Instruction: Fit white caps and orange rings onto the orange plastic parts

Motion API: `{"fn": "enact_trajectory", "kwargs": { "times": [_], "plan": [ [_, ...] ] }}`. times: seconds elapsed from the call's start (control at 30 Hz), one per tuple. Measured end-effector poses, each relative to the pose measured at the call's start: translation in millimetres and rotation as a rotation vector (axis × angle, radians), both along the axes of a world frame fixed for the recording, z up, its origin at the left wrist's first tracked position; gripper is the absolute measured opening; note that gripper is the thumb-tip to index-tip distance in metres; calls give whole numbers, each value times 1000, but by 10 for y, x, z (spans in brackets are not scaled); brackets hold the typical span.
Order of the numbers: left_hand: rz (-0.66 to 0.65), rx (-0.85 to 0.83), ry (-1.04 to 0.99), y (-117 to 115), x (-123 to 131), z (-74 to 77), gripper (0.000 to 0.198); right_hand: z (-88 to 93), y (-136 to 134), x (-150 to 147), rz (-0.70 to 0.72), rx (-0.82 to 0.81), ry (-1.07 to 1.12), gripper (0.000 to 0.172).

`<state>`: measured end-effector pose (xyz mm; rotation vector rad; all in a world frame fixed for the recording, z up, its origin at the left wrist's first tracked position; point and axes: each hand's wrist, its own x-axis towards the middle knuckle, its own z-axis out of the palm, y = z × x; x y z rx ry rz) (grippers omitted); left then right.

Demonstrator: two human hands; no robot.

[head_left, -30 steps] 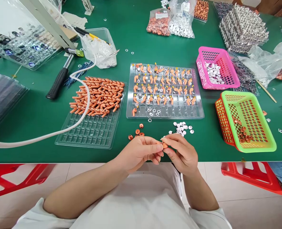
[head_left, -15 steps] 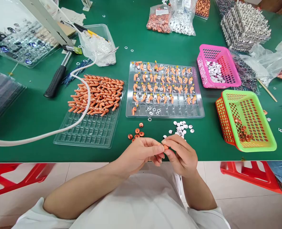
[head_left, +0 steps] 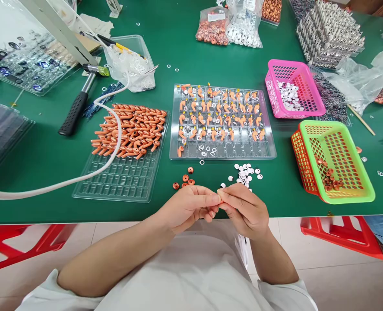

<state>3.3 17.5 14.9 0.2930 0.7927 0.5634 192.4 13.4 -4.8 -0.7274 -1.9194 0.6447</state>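
Note:
My left hand (head_left: 189, 209) and my right hand (head_left: 248, 212) meet fingertip to fingertip above the table's front edge. Both are closed in a pinch around a small orange part, which the fingers now cover almost wholly. Just beyond my left hand lie several round orange caps (head_left: 185, 178). Small white discs (head_left: 243, 173) are scattered past my right hand. Behind these, a clear tray (head_left: 243, 152) carries rows of curved orange pieces (head_left: 222, 108) with yellow tips, plus some loose white rings (head_left: 207, 151).
Left stands a clear tray (head_left: 113, 185) heaped with orange stems (head_left: 129, 129), crossed by a white cable (head_left: 81, 179). A hammer (head_left: 74, 110) lies farther left. On the right are a pink basket (head_left: 319, 101) and a green basket (head_left: 368, 185). Filled bags (head_left: 212, 28) sit at the back.
The fingers of both hands have closed tighter together. The orange part that showed between them is now mostly covered. The view has shifted slightly.

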Motion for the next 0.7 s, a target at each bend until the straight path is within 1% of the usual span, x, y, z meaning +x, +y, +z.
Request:
{"fn": "enact_trajectory", "kwargs": {
  "times": [0.13, 0.3, 0.53, 0.7],
  "plan": [
    [15, -23, -1, -5, 4, 15, 25, -14, 18, 12, 28, -2, 13, 55],
    [18, -50, -21, -6, 2, 47, 25, 0, 27, 35, 52, -25, 16, 53],
    [57, 1, -42, -6, 16, 53, 21, 18, 22, 61, 118, -158, 27, 52],
    [63, 51, -18, -15, 34, 51, 22, 35, 28, 30, 125, -217, 65, 48]
  ]
}}
